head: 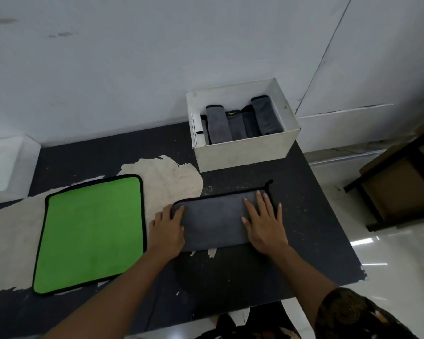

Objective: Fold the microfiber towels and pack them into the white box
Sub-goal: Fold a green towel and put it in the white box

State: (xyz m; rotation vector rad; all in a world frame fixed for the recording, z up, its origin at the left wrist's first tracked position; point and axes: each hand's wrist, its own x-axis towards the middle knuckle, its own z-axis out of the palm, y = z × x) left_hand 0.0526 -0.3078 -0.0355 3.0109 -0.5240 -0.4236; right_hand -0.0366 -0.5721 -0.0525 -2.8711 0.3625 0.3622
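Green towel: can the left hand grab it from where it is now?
Probably yes. The green towel lies flat and uncovered right beside the left hand, with nothing between them. That hand rests on the grey towel, so it would have to lift off first.

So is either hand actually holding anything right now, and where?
Nothing is gripped. The left hand lies flat over the left end of the folded grey towel, and the right hand lies flat on its right part.

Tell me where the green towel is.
Head view: the green towel lies flat at the left of the table, beside the left hand touching the grey towel.
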